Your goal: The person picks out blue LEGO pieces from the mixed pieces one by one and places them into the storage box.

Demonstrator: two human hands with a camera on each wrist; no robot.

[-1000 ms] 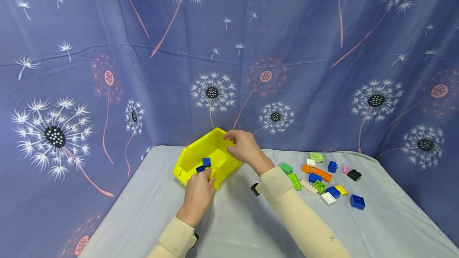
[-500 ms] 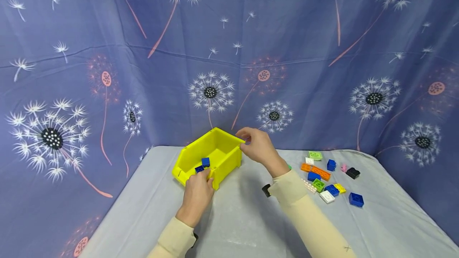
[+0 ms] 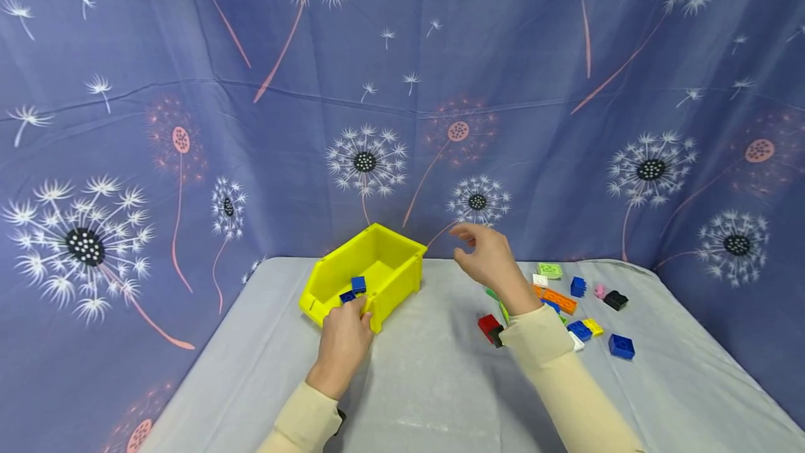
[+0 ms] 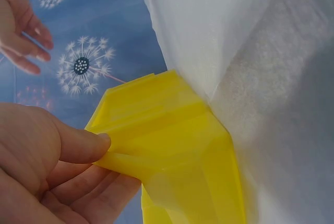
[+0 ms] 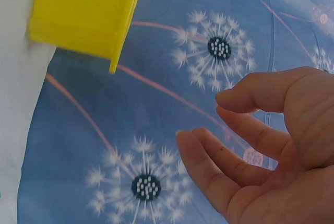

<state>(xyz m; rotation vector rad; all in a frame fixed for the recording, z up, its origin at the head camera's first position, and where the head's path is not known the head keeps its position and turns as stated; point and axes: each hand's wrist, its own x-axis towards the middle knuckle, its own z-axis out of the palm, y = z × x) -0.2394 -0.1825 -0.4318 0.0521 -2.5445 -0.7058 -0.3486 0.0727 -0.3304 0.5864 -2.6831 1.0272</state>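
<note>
A yellow bin [image 3: 397,292] stands at the table's middle left, with two blue bricks [image 3: 358,284] visible inside. My left hand [image 3: 342,344] pinches the near rim of this bin; in the left wrist view the thumb [image 4: 86,145] lies on top of the yellow wall and the other fingers curl beneath. My right hand [image 3: 493,264] hangs above the table to the right of the bin, fingers loosely bent with nothing between them. The right wrist view shows the same gap between thumb and fingertips [image 5: 188,138], apart from the bin's corner.
Several loose bricks lie at the right, among them an orange brick [image 3: 560,301], a blue brick [image 3: 621,347], a black piece [image 3: 615,300] and a yellow brick [image 3: 593,327]. A red brick [image 3: 488,327] lies left of the right sleeve. A dandelion-patterned curtain [image 3: 283,180] rises behind the table.
My right hand has moved from over the bin's back right rim out to the right, over the table. My left hand keeps its grip on the bin. The red brick has come into view.
</note>
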